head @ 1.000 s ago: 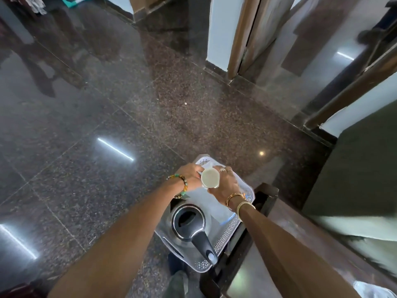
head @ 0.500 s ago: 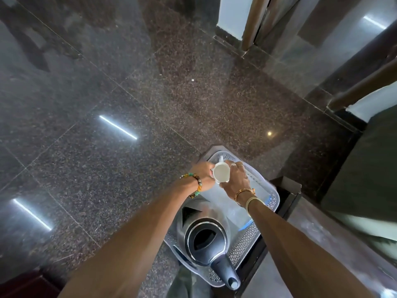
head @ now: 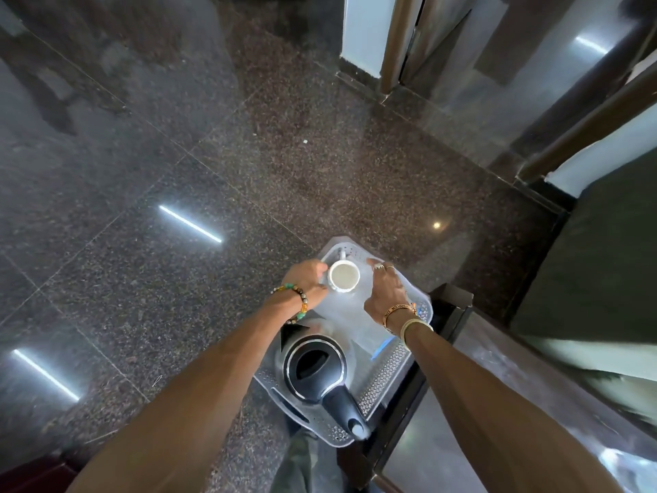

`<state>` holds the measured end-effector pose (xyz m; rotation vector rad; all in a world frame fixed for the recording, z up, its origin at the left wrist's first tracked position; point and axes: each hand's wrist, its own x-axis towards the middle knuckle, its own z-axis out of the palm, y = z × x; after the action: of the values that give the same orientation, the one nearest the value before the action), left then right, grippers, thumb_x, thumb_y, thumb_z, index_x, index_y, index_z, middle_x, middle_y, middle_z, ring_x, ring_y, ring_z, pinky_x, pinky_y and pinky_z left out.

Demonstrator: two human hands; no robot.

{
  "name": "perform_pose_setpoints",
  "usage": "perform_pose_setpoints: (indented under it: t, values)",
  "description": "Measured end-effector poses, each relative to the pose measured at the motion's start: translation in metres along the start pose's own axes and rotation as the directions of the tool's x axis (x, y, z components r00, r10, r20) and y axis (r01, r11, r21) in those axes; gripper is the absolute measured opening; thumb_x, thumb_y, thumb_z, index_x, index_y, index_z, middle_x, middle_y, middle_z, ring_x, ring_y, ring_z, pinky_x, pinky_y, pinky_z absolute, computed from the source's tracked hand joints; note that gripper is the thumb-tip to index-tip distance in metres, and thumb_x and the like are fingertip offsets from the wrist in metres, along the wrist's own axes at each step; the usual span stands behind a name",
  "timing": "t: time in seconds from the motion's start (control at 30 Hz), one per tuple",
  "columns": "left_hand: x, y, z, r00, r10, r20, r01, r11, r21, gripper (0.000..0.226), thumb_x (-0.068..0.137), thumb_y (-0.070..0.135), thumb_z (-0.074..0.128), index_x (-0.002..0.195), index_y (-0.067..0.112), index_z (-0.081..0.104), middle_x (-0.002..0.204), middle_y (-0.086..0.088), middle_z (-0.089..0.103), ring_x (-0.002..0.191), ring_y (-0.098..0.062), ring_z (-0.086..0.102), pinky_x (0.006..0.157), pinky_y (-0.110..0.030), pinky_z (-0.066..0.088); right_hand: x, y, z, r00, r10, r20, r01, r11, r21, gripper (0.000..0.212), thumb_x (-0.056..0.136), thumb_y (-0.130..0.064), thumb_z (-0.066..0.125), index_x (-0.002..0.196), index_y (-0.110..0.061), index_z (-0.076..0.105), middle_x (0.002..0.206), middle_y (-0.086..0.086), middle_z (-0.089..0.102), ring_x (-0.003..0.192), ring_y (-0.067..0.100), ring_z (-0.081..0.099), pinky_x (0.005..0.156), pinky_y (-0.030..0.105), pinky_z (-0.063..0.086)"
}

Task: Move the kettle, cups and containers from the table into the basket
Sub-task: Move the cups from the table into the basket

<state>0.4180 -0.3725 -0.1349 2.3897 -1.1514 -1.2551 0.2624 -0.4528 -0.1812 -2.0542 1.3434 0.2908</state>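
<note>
1. Floor (head: 177, 154): dark speckled polished stone, v. glossy, strip lights mirrored in it. Basket (head: 387, 382) sits on it, right beside the dark corner of the desk (head: 497, 378).
2. Basket: pale grey plastic, rectangular w/ rounded corners, perforated walls.
3. Cup (head: 343, 275): small, white, glazed, round and upright, at the far end of the basket w/ handle twd the far rim. Can't tell if its base is down yet.
4. Left hand (head: 309, 282): fingers curled vs the cup's left wall, gripping it. Right hand (head: 385, 291): just beside the cup, fingers fairly straight, holding nothing. It seems to rest on the clear container (head: 352, 314) below; not certain.
5. Step, prob.: seat the cup & let go. Keep it upright and feel the base sit flat before releasing. Glaze is slippery & brittle, so no dropping. If it stands on the container's smooth lid it may slide, so steady it w/ the right hand.
6. Kettle (head: 314, 368): near end of the basket, steel body, black lid & handle. It's apart from the cup; keep it so, since steel chips ceramic.
</note>
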Motion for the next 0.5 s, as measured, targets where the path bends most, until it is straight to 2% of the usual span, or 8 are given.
perform_pose_setpoints:
  t: [0.1, 0.2, 0.3, 0.4, 0.5]
  values:
    - [-0.026, 0.021, -0.007, 0.998, 0.034, -0.062, -0.031, 0.999, 0.04, 0.036, 0.084, 0.014, 0.063, 0.12, 0.009, 0.064, 0.125, -0.01, 0.065, 0.117, -0.026, 0.059, 0.098, -0.034, 0.048, -0.033, 0.011, -0.035, 1.0, 0.008, -0.026, -0.008, 1.0, -0.024, 0.066, 0.076, 0.002, 0.055, 0.139, -0.01, 0.041, 0.14, 0.012, 0.04, 0.127, 0.035, 0.047, 0.103, 0.038, 0.042]
    - [-0.059, 0.05, -0.011, 0.992, 0.068, -0.11, -0.065, 0.997, 0.031, 0.038, 0.087, 0.017, 0.062, 0.124, 0.012, 0.062, 0.127, -0.007, 0.064, 0.12, -0.022, 0.058, 0.101, -0.029, 0.045, -0.074, 0.021, -0.075, 0.998, -0.003, -0.069, 0.003, 1.0, 0.006, 0.075, 0.074, 0.0, 0.056, 0.144, -0.019, 0.039, 0.141, 0.008, 0.041, 0.128, 0.032, 0.048, 0.104, 0.04, 0.044]
    - [-0.102, 0.086, -0.006, 0.981, 0.114, -0.157, -0.119, 0.993, -0.023, 0.036, 0.086, 0.02, 0.062, 0.122, 0.016, 0.063, 0.123, -0.003, 0.067, 0.114, -0.017, 0.062, 0.096, -0.025, 0.046, -0.123, 0.031, -0.114, 0.991, -0.038, -0.128, 0.042, 0.998, 0.036, 0.075, 0.075, -0.003, 0.059, 0.145, -0.021, 0.04, 0.143, 0.006, 0.041, 0.126, 0.031, 0.05, 0.101, 0.037, 0.045]
    - [-0.145, 0.122, 0.003, 0.965, 0.158, -0.209, -0.173, 0.983, -0.055, 0.034, 0.086, 0.022, 0.063, 0.119, 0.02, 0.064, 0.121, -0.002, 0.068, 0.111, -0.016, 0.063, 0.09, -0.02, 0.044, -0.166, 0.041, -0.146, 0.982, -0.088, -0.166, 0.089, 0.996, 0.001, 0.071, 0.08, -0.015, 0.065, 0.146, -0.021, 0.039, 0.144, 0.006, 0.041, 0.126, 0.032, 0.05, 0.099, 0.039, 0.045]
    - [-0.183, 0.154, 0.008, 0.942, 0.222, -0.253, -0.24, 0.97, -0.043, 0.035, 0.085, 0.022, 0.065, 0.119, 0.019, 0.063, 0.12, -0.002, 0.068, 0.108, -0.016, 0.064, 0.093, -0.02, 0.044, -0.203, 0.051, -0.174, 0.967, -0.149, -0.205, 0.145, 0.989, -0.037, 0.071, 0.082, -0.023, 0.068, 0.146, -0.02, 0.038, 0.146, 0.008, 0.039, 0.129, 0.032, 0.047, 0.102, 0.04, 0.044]
